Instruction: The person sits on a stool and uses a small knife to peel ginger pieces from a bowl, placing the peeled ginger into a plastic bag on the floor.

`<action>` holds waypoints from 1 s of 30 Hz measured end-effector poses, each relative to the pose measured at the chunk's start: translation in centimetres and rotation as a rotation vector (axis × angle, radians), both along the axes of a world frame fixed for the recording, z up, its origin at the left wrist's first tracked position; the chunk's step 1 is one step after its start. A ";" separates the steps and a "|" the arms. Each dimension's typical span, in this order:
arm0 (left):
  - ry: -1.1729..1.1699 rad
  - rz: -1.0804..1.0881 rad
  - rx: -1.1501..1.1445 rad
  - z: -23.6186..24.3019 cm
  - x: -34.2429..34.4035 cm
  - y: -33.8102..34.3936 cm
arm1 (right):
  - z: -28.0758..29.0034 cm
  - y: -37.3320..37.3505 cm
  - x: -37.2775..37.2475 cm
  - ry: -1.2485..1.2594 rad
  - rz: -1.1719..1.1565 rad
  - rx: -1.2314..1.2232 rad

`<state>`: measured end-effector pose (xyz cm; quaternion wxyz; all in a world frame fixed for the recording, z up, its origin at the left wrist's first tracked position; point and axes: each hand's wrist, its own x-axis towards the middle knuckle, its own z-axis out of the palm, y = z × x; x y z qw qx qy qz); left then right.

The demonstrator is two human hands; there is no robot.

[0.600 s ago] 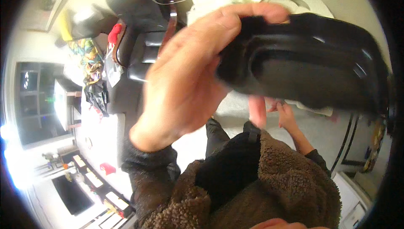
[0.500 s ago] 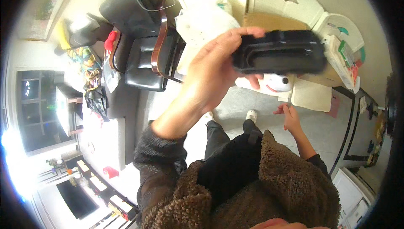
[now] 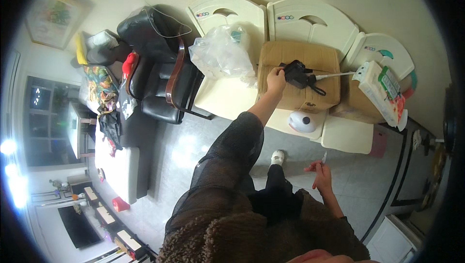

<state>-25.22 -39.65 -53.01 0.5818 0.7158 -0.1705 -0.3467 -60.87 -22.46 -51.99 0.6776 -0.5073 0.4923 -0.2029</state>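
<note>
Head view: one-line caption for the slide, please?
Left hand at a black object on a cardboard box; right hand holding a small pale item.

- Black object [image 3: 295, 74]: dark, irregular, bulky outline; on or just above the top of the cardboard box [image 3: 310, 52], its left edge at the fingers of the left hand [image 3: 275, 79].
- Black loop [image 3: 317, 90] at its lower right, lying over the box; joint between them unclear to me.
- White cable [image 3: 334, 75] meets its right side; whether plugged in, cannot tell.
- Small pale piece [image 3: 324, 157]: thin, pointing up from the right hand [image 3: 321, 176]; too small to identify.
</note>
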 end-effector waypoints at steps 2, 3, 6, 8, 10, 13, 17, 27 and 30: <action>-0.029 -0.007 0.018 -0.3 -0.6 -2.9 | 0.0 -1.1 -1.3 0.013 0.018 0.007; -0.025 -0.025 0.053 -0.4 -0.8 -4.2 | 0.2 -1.7 -1.9 0.047 0.008 0.074; -0.163 -0.087 0.145 -1.2 -2.0 -7.0 | 0.7 -3.4 -3.5 0.043 0.064 0.073; -0.277 -0.104 0.177 -2.1 -2.4 -7.8 | 0.4 -3.7 -3.5 0.011 0.031 0.041; -0.363 -0.097 0.204 -3.0 -2.6 -7.6 | 0.1 -3.9 -3.6 -0.004 0.024 0.030; -0.321 -0.112 0.011 -3.1 -2.2 -4.9 | -0.2 -4.7 -2.8 -0.006 0.046 0.021; -0.073 -0.349 0.113 -1.3 -2.5 5.7 | 1.4 -6.2 0.5 -0.061 0.092 0.034; 0.770 -0.021 -0.106 6.4 -9.7 34.2 | 10.0 -2.4 14.5 -0.226 0.659 0.021; 0.769 0.073 -0.293 7.9 -8.8 38.1 | 11.8 2.7 18.6 -0.238 0.891 -0.005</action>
